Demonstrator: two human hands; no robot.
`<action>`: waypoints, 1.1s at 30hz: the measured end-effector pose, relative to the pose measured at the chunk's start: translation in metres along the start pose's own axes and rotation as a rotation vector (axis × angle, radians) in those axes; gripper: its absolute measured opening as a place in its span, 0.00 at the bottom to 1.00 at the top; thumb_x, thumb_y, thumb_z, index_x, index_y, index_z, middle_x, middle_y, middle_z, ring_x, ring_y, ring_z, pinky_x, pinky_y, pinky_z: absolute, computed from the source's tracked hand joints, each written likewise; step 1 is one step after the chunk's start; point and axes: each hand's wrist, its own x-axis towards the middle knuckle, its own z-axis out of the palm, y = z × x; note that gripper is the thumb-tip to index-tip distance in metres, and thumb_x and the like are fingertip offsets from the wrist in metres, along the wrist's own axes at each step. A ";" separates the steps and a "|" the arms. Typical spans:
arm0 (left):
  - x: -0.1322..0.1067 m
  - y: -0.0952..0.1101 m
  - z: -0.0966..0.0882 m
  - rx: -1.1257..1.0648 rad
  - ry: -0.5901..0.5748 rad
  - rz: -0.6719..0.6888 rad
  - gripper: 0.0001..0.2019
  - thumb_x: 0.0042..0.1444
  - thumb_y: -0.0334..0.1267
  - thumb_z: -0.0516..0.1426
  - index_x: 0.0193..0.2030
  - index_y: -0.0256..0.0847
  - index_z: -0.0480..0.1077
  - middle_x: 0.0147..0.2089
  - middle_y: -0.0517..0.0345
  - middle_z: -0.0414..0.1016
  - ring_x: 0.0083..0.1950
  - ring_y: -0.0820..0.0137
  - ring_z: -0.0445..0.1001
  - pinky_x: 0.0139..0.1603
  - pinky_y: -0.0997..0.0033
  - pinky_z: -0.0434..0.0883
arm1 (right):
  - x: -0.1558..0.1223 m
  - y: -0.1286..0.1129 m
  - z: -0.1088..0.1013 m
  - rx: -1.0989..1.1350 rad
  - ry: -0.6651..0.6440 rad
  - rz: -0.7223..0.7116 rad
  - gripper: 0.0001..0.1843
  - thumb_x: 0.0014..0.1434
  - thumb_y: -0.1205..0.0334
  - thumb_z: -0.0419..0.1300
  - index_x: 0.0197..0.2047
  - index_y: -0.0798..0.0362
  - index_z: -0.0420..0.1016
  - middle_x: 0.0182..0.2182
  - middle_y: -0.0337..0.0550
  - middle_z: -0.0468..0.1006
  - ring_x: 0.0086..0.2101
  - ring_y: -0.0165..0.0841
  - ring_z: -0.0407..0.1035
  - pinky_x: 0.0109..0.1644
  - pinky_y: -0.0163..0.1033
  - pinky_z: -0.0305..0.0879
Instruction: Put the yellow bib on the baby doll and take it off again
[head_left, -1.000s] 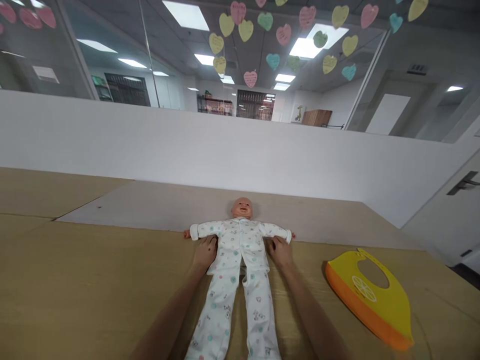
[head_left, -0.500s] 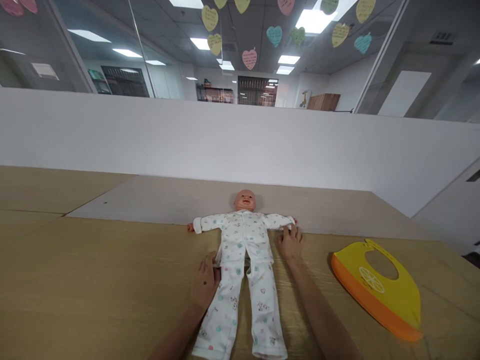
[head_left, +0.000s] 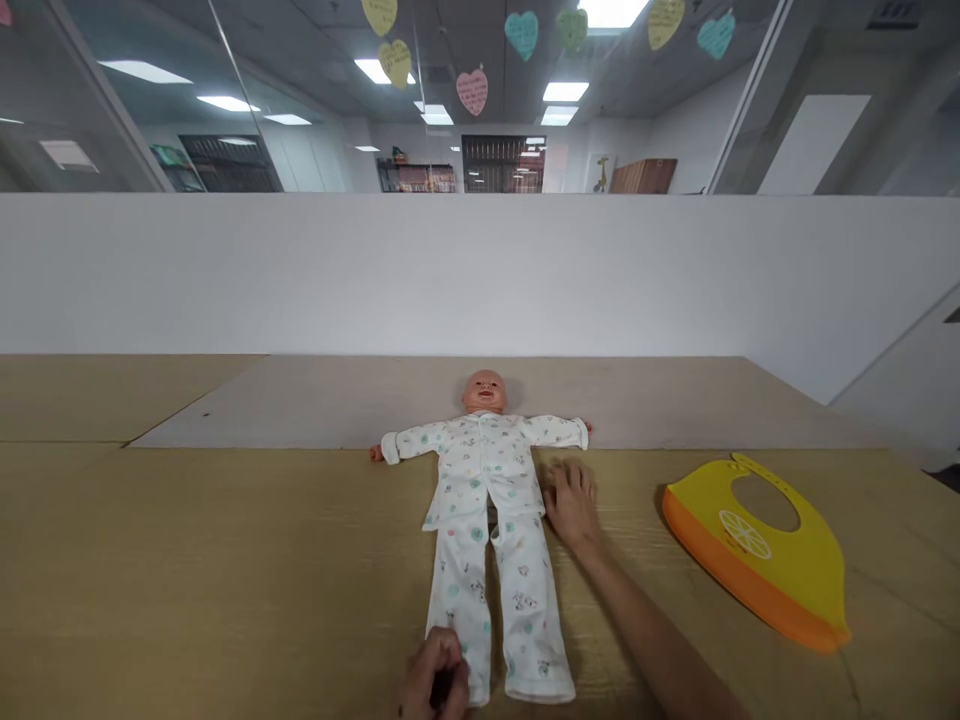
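A baby doll lies on its back with its arms spread, wearing a white patterned pajama top and matching trousers. At the lower edge, my left hand is curled against the outer edge of the left-side trouser leg, near the hem; part of its grip is hidden. My right hand rests palm down on the table beside the top's right-side edge, fingers stretched out and holding nothing. Both sleeves lie out to the sides.
To the right lies a yellow and orange bib with a citrus-slice print. The wooden table meets a grey panel and a white low wall. Above it is glass with heart-shaped notes.
My left hand has moved down from the doll's hip to the trouser hem, and that leg now lies straighter, farther right. My right hand has left the sleeve and come down beside the top.
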 end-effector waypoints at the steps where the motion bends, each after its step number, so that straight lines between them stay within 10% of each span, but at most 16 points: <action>1: 0.003 0.001 0.000 -0.086 -0.015 -0.044 0.11 0.57 0.47 0.48 0.25 0.49 0.60 0.19 0.61 0.63 0.19 0.65 0.65 0.18 0.65 0.67 | -0.003 -0.001 -0.001 0.023 -0.005 -0.011 0.20 0.59 0.66 0.50 0.53 0.58 0.71 0.57 0.55 0.63 0.56 0.46 0.56 0.59 0.49 0.54; 5: 0.061 -0.007 -0.017 -0.176 0.161 -0.275 0.13 0.56 0.49 0.51 0.27 0.44 0.63 0.24 0.60 0.65 0.27 0.66 0.69 0.25 0.67 0.70 | -0.008 -0.002 0.001 0.080 -0.047 -0.033 0.21 0.58 0.69 0.49 0.54 0.59 0.69 0.58 0.54 0.64 0.55 0.45 0.57 0.59 0.47 0.54; 8: 0.122 -0.032 -0.027 -0.073 0.282 -0.186 0.11 0.50 0.47 0.54 0.31 0.42 0.65 0.28 0.57 0.70 0.32 0.64 0.71 0.34 0.64 0.72 | -0.006 -0.002 0.004 0.119 -0.064 -0.048 0.22 0.58 0.71 0.48 0.54 0.59 0.70 0.56 0.54 0.65 0.54 0.44 0.58 0.59 0.48 0.55; 12: 0.168 -0.062 -0.025 0.067 0.110 -0.067 0.08 0.47 0.38 0.51 0.34 0.41 0.67 0.30 0.55 0.75 0.34 0.63 0.74 0.38 0.62 0.72 | -0.004 0.001 0.012 0.194 -0.062 -0.118 0.23 0.55 0.75 0.48 0.52 0.58 0.71 0.54 0.52 0.68 0.54 0.44 0.58 0.59 0.48 0.56; 22: 0.147 -0.054 -0.041 0.259 -0.169 0.158 0.04 0.48 0.34 0.49 0.33 0.43 0.61 0.29 0.59 0.69 0.31 0.66 0.69 0.34 0.65 0.69 | -0.005 0.011 0.025 0.444 0.013 -0.245 0.23 0.48 0.79 0.47 0.45 0.58 0.72 0.48 0.52 0.71 0.50 0.40 0.62 0.57 0.48 0.61; 25: 0.143 -0.052 -0.042 0.322 -0.243 0.232 0.16 0.44 0.34 0.54 0.43 0.42 0.62 0.37 0.54 0.73 0.37 0.62 0.72 0.39 0.63 0.71 | -0.012 0.011 0.023 0.544 0.002 -0.237 0.24 0.44 0.79 0.47 0.44 0.56 0.71 0.47 0.48 0.72 0.48 0.37 0.64 0.55 0.46 0.62; 33: 0.145 -0.050 -0.028 0.387 -0.147 0.106 0.07 0.55 0.37 0.48 0.38 0.41 0.65 0.38 0.48 0.76 0.40 0.58 0.74 0.40 0.60 0.71 | -0.019 0.006 0.006 0.540 -0.097 -0.352 0.22 0.54 0.71 0.53 0.53 0.53 0.65 0.51 0.47 0.71 0.51 0.40 0.63 0.55 0.48 0.60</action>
